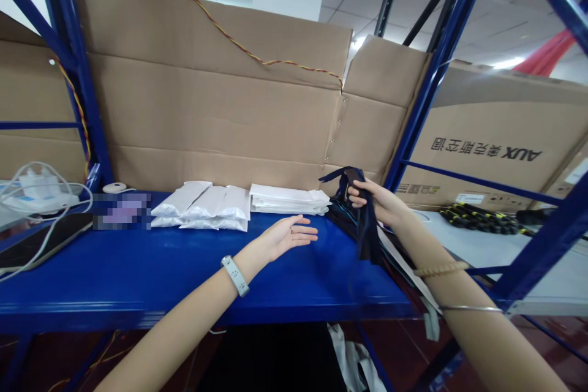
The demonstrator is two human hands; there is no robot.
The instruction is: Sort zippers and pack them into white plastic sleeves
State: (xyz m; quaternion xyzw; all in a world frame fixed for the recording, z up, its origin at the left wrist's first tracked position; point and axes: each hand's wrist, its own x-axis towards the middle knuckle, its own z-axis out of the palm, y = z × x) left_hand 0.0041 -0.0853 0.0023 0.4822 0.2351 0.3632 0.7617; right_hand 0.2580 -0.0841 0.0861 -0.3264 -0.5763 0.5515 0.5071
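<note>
My right hand [379,201] is closed around a bunched dark fabric strap [367,239], whose loose ends hang down toward the table. Below and beside it, more long strips [399,254] in dark, white and grey lie along the right side of the blue table [294,288] and droop over its front edge. My left hand [282,237] hovers over the middle of the table, fingers stretched out and nothing in them. Just behind that hand sits a stack of flat white packets [289,199]. Left of the stack, plump silvery-white pouches [202,205] lie piled in rows.
A dark phone-like slab [46,239], white cables and a power strip [39,193] occupy the left end. A cardboard panel [211,110] closes off the back. Blue uprights [425,98] frame the right side; beyond, black-and-yellow bundles [480,218] lie by an AUX carton [500,116].
</note>
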